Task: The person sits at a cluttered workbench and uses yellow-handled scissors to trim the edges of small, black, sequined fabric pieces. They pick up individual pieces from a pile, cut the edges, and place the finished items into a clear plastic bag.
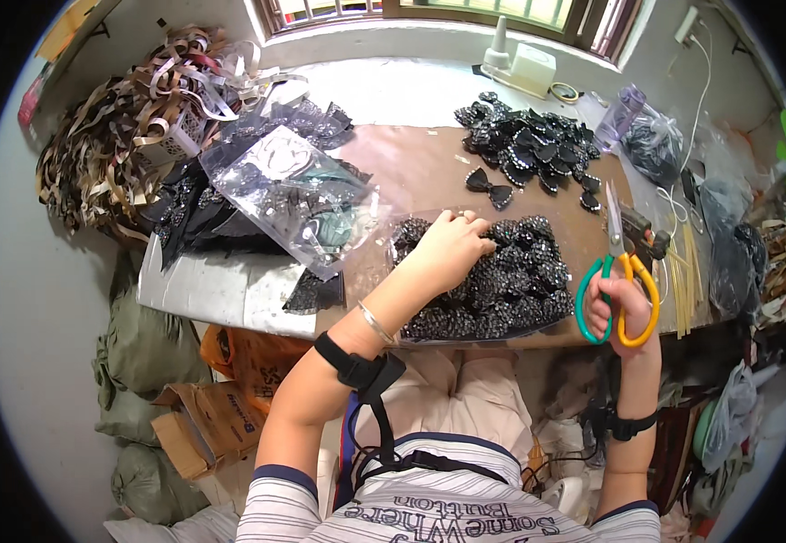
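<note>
Left fingers among black sequins, scissors in the right hand

The black sequined pieces (515, 281) lay packed in rows at the near middle of the counter (411, 149), with clear plastic showing along their edges; whether it was a bag or a tray was hard to tell. The left hand (447, 253) reached over their far left part, fingers bent down, and whether they gripped a piece could not be told. The right hand (619, 303), just right of the rows, had its fingers curled in the handles of the scissors (615, 226), whose blades pointed far.

Working well here, in my judgement, called for light fingertip pressure, so that the rows stayed even and no sequins snagged, with the blades kept off the thin plastic.

Farther out, a clear bag (298, 195) on the left showed greenish and dark contents. On the far right, beyond a heap of black bows (538, 149), stood a purple-tinted cup (621, 118), its contents unclear, and beside it a plastic bag (653, 147) full of something dark. Below the counter on the left sat an opened cardboard box (208, 427), its inside too hidden to read.
</note>
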A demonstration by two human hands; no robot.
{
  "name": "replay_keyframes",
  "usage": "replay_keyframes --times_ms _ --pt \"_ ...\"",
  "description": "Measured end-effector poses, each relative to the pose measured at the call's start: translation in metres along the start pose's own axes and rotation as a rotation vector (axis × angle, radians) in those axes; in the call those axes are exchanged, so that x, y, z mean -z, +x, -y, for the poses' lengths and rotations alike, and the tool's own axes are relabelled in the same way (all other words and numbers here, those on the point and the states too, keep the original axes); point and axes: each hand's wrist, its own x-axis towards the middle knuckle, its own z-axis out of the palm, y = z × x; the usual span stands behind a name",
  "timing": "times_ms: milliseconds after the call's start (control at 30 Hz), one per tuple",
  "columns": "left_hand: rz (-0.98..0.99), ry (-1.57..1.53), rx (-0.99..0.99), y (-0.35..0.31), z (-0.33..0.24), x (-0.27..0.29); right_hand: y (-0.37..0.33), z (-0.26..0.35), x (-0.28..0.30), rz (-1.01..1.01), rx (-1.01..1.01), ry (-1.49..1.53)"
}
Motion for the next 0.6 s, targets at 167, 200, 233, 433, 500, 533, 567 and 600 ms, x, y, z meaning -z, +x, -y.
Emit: replay_keyframes --times_ms 167,200,233,433,500,533,567,600 --pt "-0.142 -0.048 0.014 0.009 0.005 -0.001 -0.01 -0.03 -0.001 -0.024 0.005 0.042" --pt "-0.25 -0.085 0.002 0.005 0.011 0.003 -0.012 -0.03 -0.005 -0.034 -0.006 0.004" --pt "-0.355 -0.268 0.019 0.004 0.014 0.014 -0.014 -0.032 -0.008 -0.021 0.006 -0.034" --pt "-0.208 -2.151 0.411 -0.046 -0.005 0.054 -0.019 -0.02 -0.025 0.191 0.06 -0.453" --pt "-0.087 -2.425 0.386 -0.064 -0.012 0.056 -0.018 -0.013 -0.043 0.187 0.004 -0.572" --pt "-0.086 -2.404 0.442 -0.074 -0.018 0.058 -0.013 -0.016 -0.048 0.211 0.113 -0.671" --pt "-0.117 -2.247 0.579 -0.078 -0.03 0.065 -0.008 -0.021 -0.052 0.227 0.22 -0.768" --pt "-0.109 -2.219 0.602 -0.085 -0.034 0.064 -0.005 -0.024 -0.057 0.244 0.328 -0.863"
